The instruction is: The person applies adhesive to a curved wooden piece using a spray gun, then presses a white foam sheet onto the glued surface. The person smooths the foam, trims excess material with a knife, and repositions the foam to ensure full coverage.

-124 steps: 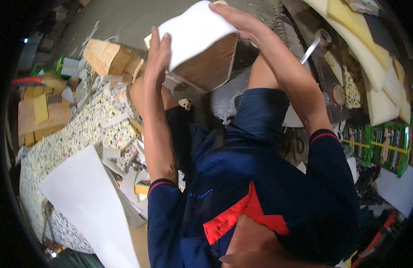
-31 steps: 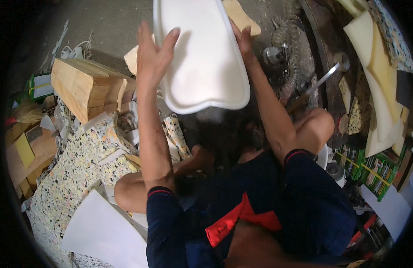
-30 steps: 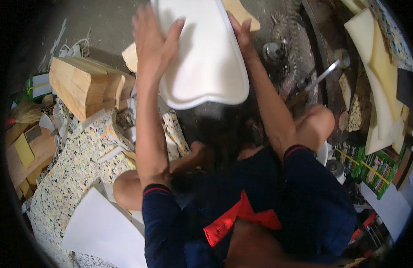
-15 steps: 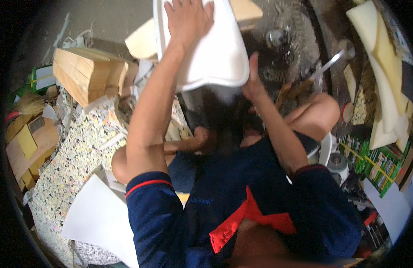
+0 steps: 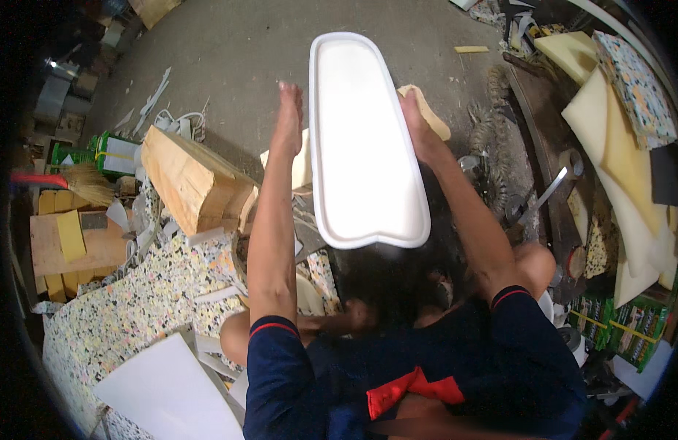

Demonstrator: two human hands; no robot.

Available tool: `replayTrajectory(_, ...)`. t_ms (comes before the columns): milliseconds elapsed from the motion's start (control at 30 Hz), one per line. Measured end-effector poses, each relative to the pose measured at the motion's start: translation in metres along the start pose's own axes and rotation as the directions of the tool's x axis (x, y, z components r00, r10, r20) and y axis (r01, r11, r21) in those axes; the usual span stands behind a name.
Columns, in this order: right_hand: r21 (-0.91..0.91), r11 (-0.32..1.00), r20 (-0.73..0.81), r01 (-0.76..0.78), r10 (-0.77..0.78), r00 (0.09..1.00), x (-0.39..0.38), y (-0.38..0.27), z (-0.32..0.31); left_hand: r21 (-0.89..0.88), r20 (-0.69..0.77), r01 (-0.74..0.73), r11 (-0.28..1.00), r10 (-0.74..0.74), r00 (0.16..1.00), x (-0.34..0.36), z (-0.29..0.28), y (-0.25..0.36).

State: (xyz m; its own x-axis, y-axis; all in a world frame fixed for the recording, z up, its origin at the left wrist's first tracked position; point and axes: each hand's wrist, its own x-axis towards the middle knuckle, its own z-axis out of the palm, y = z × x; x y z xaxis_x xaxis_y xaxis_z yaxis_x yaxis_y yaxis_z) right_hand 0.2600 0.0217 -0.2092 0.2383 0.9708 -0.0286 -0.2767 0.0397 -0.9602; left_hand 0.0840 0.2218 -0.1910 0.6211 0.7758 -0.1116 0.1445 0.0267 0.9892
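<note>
A long white shallow tray-like panel (image 5: pixel 368 154) with a raised rim lies in front of me, narrower at its far end and notched at the near edge. Beside its left rim my left hand (image 5: pixel 288 121) is upright, open, fingers stretched out, with a small gap to the panel. Against the right rim rests my right hand (image 5: pixel 421 130), its fingers stretched along the edge and partly hidden. Pale wooden pieces, one on the left (image 5: pixel 302 169) and one on the right (image 5: pixel 429 114), show partly from under or behind the panel.
A large wooden block (image 5: pixel 196 180) stands left, near a speckled foam sheet (image 5: pixel 152 282) and a white sheet (image 5: pixel 167 385). A straw brush (image 5: pixel 90 183) lies far left. Cream foam pieces (image 5: pixel 625 169), a hammer-like tool (image 5: pixel 548 192) and green packages (image 5: pixel 636 334) are at right.
My left hand has come off the panel's top to its left side. My right hand now sits at the right rim. The view has shifted, showing the whole panel lower down.
</note>
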Motion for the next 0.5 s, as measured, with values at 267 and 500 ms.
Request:
replayTrajectory(267,-0.138,0.980,-0.117,0.145,-0.161,0.980,0.051,0.026,-0.015,-0.300,0.081,0.107,0.948,-0.086,0.993,0.092,0.041,0.018)
replayTrajectory(500,-0.055,0.994,-0.149,-0.096,0.087,0.985,0.171,0.008,-0.044,-0.339,0.128,0.158,0.927,-0.121,0.984,0.099,0.029,-0.020)
